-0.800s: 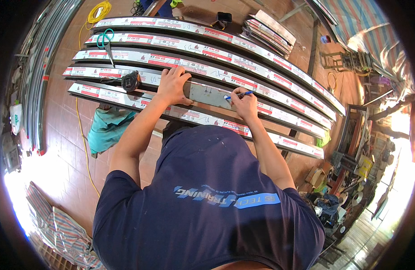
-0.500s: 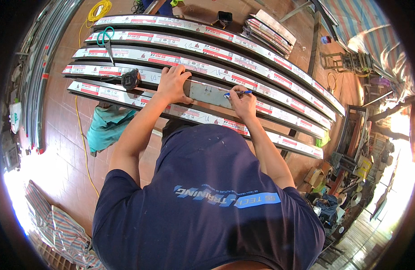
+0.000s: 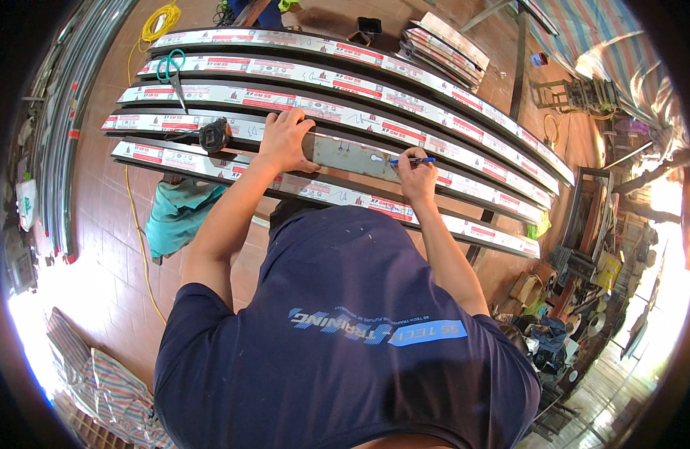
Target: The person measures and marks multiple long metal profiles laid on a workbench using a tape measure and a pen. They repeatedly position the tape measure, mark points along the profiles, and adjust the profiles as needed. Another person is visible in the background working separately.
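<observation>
A flat grey metal plate (image 3: 341,155) with small cutouts lies along one of several long dark profiles (image 3: 465,190) covered in white-and-red protective film. My left hand (image 3: 287,142) grips the plate's left end, thumb on the near side and fingers over the far side. In my right hand (image 3: 417,178) is a blue pen (image 3: 423,159), held near the plate's right end; its tip is too small to make out. To the left of my left hand, a black tape measure (image 3: 215,135) sits on the profiles. Scissors with green handles (image 3: 168,67) rest farther back.
A teal cloth (image 3: 176,215) hangs below the profiles on the left. Yellow cable (image 3: 160,22) lies coiled on the tiled floor at the far left. Long metal bars (image 3: 64,150) run along the left side. Stacked panels (image 3: 446,51) lie beyond, and clutter (image 3: 554,340) fills the right.
My right hand has moved to the right with the pen, uncovering a keyhole-shaped cutout in the plate. My left hand stays in place on the plate.
</observation>
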Demonstrator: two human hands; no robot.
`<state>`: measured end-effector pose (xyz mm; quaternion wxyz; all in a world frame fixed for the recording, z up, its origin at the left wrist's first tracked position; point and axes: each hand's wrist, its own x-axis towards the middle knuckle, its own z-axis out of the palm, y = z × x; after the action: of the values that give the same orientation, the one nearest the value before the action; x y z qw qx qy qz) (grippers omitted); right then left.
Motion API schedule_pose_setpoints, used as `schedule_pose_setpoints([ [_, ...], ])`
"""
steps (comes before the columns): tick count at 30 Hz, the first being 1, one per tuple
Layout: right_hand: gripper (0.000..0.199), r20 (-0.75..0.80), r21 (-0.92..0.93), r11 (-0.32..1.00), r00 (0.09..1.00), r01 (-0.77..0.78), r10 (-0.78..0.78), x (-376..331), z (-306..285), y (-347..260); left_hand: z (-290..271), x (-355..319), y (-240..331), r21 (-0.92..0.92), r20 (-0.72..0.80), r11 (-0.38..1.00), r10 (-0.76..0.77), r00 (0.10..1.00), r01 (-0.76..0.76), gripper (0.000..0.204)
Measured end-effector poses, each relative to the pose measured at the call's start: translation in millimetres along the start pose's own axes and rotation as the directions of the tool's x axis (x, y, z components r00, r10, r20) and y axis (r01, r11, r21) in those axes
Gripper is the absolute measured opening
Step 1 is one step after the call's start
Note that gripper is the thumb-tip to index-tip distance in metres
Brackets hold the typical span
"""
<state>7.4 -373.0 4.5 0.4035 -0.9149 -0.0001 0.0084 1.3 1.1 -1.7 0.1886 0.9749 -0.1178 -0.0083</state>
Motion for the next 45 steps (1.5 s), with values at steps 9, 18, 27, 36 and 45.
schedule_pose_setpoints([
  [9, 0.023, 0.006, 0.066, 0.998, 1.0, 0.001, -0.002, -2.8, 2.7, -4.1, 1.5, -0.3, -0.3, -0.001, -0.007, 1.0, 0.002, 1.0, -0.002, 0.104],
  [18, 0.025, 0.066, 0.069, 0.998, 0.998, 0.004, -0.008, 0.1, -1.6, -11.8, -2.9, -0.8, 2.3, 0.003, 0.031, 1.0, -0.015, 0.999, 0.015, 0.103],
  [27, 0.019, 0.076, -0.049, 0.987, 0.986, 0.152, -0.148, 4.0, 4.7, -21.6, -4.3, -3.1, 2.9, -0.021, 0.016, 1.0, -0.023, 1.0, 0.024, 0.097],
  [36, 0.022, 0.196, 0.107, 0.983, 0.966, 0.15, -0.168, 10.5, 50.7, -55.8, -1.1, 0.1, 2.5, -0.016, -0.009, 1.0, -0.025, 1.0, 0.025, 0.1],
  [45, 0.025, 0.247, 0.078, 0.983, 0.952, 0.166, -0.18, 11.5, 53.5, -69.7, 1.8, -3.0, -1.1, -0.017, -0.056, 1.0, 0.013, 0.998, -0.014, 0.103],
])
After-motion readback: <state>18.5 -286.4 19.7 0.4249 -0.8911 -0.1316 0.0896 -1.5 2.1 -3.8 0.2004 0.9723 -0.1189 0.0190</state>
